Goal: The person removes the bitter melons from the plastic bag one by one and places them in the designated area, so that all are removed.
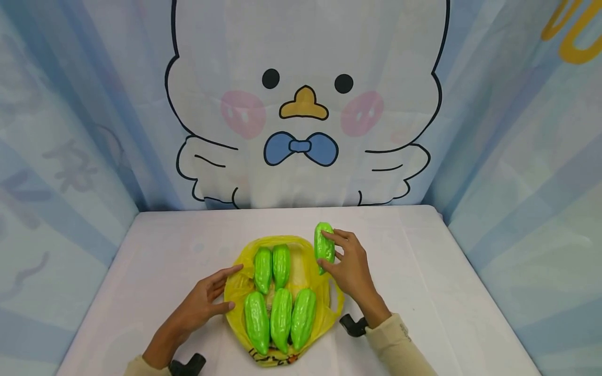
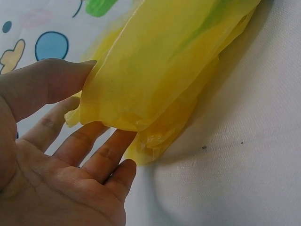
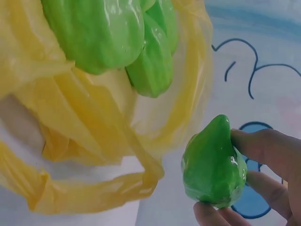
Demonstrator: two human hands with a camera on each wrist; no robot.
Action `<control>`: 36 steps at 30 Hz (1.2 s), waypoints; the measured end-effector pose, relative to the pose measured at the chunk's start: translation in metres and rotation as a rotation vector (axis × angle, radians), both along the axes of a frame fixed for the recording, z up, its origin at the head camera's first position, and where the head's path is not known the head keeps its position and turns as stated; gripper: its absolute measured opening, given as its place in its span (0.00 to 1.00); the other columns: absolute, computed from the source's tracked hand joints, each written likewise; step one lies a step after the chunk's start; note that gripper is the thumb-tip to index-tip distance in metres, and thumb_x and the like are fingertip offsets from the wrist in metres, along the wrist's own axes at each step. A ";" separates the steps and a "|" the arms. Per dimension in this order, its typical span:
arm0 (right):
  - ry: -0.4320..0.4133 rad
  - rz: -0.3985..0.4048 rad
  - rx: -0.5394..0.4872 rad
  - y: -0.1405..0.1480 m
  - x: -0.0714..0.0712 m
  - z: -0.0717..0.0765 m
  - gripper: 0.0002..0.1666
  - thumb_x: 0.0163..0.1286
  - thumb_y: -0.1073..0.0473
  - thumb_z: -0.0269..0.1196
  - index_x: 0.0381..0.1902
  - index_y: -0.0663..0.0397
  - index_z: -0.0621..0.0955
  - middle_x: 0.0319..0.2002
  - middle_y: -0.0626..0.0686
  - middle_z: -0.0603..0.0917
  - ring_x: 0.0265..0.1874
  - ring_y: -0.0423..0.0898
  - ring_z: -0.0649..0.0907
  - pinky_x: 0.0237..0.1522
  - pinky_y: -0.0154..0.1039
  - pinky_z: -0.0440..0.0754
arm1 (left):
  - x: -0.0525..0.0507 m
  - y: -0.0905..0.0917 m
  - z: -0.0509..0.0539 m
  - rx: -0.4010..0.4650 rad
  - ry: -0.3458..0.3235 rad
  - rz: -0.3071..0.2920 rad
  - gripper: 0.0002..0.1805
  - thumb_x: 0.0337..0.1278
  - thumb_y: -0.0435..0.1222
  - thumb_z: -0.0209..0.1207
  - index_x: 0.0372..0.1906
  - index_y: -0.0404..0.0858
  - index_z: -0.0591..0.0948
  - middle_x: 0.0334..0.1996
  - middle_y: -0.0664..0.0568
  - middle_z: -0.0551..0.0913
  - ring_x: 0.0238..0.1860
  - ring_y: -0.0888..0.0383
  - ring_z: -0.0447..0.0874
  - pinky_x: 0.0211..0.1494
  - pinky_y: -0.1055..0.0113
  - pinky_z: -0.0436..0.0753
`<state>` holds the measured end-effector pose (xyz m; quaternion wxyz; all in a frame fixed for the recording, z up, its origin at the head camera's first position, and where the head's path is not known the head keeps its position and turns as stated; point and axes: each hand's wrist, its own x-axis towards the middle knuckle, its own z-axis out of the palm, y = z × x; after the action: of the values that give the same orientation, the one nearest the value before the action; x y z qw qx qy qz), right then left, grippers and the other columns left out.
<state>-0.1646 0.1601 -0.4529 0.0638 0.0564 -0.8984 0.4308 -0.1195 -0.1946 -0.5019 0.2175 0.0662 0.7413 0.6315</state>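
A yellow plastic bag (image 1: 324, 308) is spread on the table with its mouth facing up. Several glossy green bitter melons (image 1: 256, 321) lie in it, two in the upper row and three in the lower. My right hand (image 1: 350, 263) pinches another bitter melon (image 3: 214, 165) between thumb and fingertips, at the bag's upper right rim. This one has a pointed tip and ridged sides. At the bag's left edge is my left hand (image 1: 199, 303), its thumb and fingers spread apart. In the left wrist view its fingertips touch the yellow plastic, partly hidden behind it.
The bag's loop handle (image 3: 94, 193) sticks out on its right side. A white cloth covers the table (image 1: 423, 282). Behind it hangs a curtain (image 1: 301, 183) with a cartoon bird, and pale blue curtains (image 1: 527, 183) close off both sides.
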 end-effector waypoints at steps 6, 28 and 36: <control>-0.017 -0.044 0.004 0.012 -0.005 -0.003 0.41 0.59 0.67 0.80 0.70 0.47 0.82 0.72 0.60 0.72 0.70 0.61 0.79 0.62 0.48 0.88 | -0.001 0.000 -0.001 -0.015 0.001 0.006 0.46 0.64 0.33 0.72 0.84 0.48 0.64 0.87 0.43 0.54 0.85 0.37 0.55 0.86 0.40 0.60; -0.105 -0.141 0.014 0.047 -0.021 -0.025 0.41 0.61 0.66 0.79 0.72 0.49 0.80 0.74 0.62 0.70 0.68 0.62 0.80 0.65 0.51 0.86 | -0.001 0.002 0.001 -0.025 -0.006 0.007 0.46 0.64 0.31 0.71 0.84 0.48 0.63 0.87 0.43 0.52 0.86 0.38 0.54 0.85 0.41 0.61; -0.156 -0.146 0.041 0.052 -0.025 -0.037 0.40 0.62 0.65 0.78 0.73 0.48 0.80 0.75 0.62 0.71 0.69 0.62 0.80 0.67 0.51 0.84 | -0.001 0.001 0.001 -0.024 0.002 -0.007 0.46 0.65 0.33 0.71 0.84 0.47 0.63 0.87 0.42 0.52 0.85 0.37 0.54 0.85 0.42 0.62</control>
<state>-0.1898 0.2125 -0.4901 0.0238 -0.0413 -0.9110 0.4097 -0.1210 -0.1932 -0.5008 0.2198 0.0669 0.7487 0.6218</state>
